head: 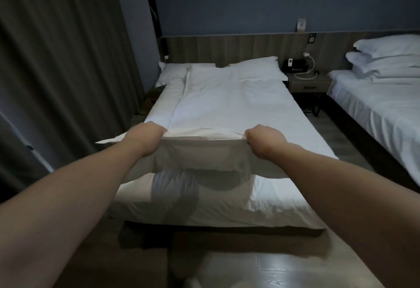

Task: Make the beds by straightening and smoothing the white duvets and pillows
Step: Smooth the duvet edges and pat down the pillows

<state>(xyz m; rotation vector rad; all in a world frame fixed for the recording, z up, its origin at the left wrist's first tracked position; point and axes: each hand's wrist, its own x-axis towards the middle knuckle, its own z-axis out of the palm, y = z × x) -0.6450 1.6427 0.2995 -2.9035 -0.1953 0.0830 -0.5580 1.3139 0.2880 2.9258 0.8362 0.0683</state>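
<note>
On my screen I look down the bed [279, 206] from its foot. The left hand [145, 138] has its fingers curled tight on the near edge of the white duvet [216, 106]. The right hand [264, 141] grips the same edge, a bit apart from the left. The edge is held up off the sheet (a dark shadow lies under it). The rest of the duvet lies along the bed, up to two pillows [256, 68] at the far end. A nightstand [309, 83] sits between this bed and a second bed [375, 110] on the right.
</note>
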